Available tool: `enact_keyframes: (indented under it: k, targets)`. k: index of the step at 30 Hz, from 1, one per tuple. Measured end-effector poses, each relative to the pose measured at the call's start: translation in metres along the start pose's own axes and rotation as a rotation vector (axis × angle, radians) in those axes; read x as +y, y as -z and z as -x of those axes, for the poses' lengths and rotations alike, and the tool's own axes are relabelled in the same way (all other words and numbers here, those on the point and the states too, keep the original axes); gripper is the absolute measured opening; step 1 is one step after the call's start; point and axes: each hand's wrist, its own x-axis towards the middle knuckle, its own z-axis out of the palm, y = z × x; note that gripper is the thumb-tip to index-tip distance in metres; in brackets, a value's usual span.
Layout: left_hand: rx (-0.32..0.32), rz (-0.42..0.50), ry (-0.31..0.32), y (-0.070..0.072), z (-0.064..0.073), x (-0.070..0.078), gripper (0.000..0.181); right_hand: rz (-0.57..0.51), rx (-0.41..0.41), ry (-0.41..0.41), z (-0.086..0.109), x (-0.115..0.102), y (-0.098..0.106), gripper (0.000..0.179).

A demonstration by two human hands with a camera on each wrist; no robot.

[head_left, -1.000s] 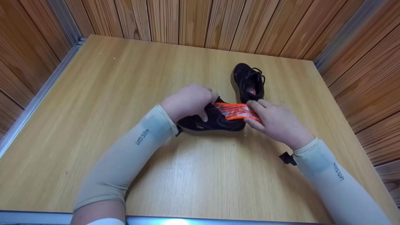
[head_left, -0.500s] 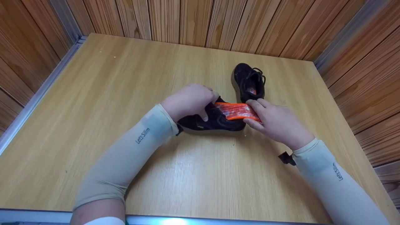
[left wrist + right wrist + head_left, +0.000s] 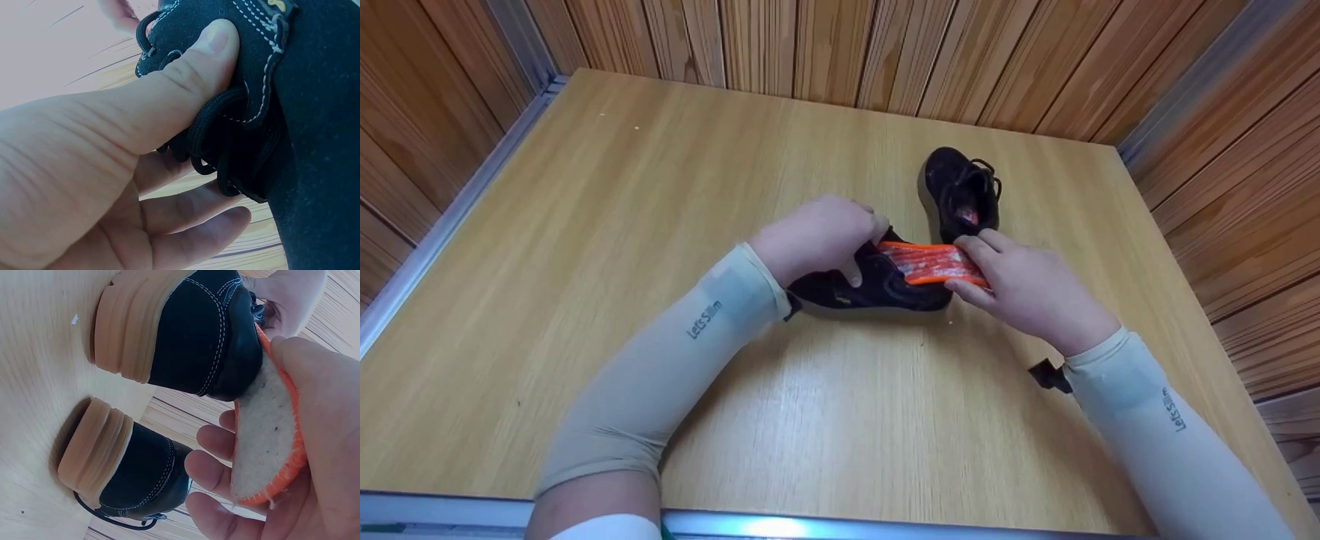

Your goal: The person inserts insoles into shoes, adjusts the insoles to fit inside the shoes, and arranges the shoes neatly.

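A black lace-up shoe (image 3: 877,289) with a tan sole lies mid-table, toe to the left. My left hand (image 3: 825,232) grips it over the laces; in the left wrist view the thumb (image 3: 216,42) presses the upper beside the black laces (image 3: 211,129). Out of the shoe's opening sticks an insole (image 3: 930,264), red-patterned on top with an orange edge. My right hand (image 3: 1020,289) holds its heel end between thumb and fingers. From the right wrist view the insole's pale underside (image 3: 264,433) shows, angled up over the shoe's heel. The insole's front part is hidden inside the shoe.
Just behind my right hand stands the second black shoe (image 3: 952,184), laces tied, a reddish insole showing inside. The wooden table (image 3: 697,165) is bounded by plank walls (image 3: 825,52) at the back and sides. Small white specks lie on the tabletop.
Hands, shoe and insole keep nearly the same places. The whole head view has shifted slightly.
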Motion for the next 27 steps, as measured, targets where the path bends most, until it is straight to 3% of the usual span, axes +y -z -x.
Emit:
enact_keyframes:
  k: [27]
  targets:
    - [0.014, -0.003, -0.007, 0.0013, 0.0003, 0.0002, 0.044, -0.038, -0.014, -0.039, -0.0022, -0.0027, -0.0074, 0.063]
